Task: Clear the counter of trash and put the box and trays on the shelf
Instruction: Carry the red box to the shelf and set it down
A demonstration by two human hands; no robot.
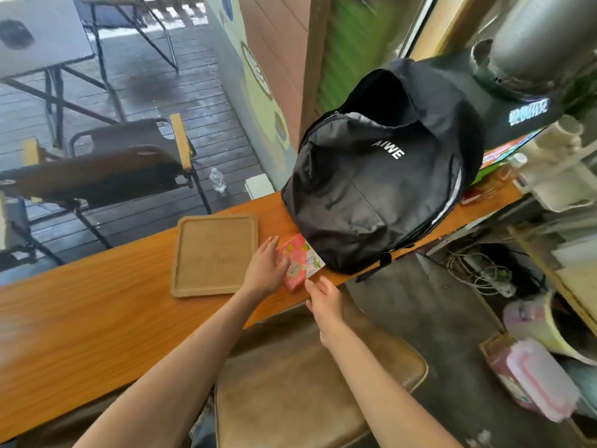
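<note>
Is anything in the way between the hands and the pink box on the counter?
Nothing visible. The left hand already touches the pink box; the right hand is open just short of its near corner. The black backpack crowds its far side only.

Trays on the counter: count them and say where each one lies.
1. A wooden tray lies flat on the counter, just left of the pink box that the left hand touches. The black backpack could hide another behind it.
</note>
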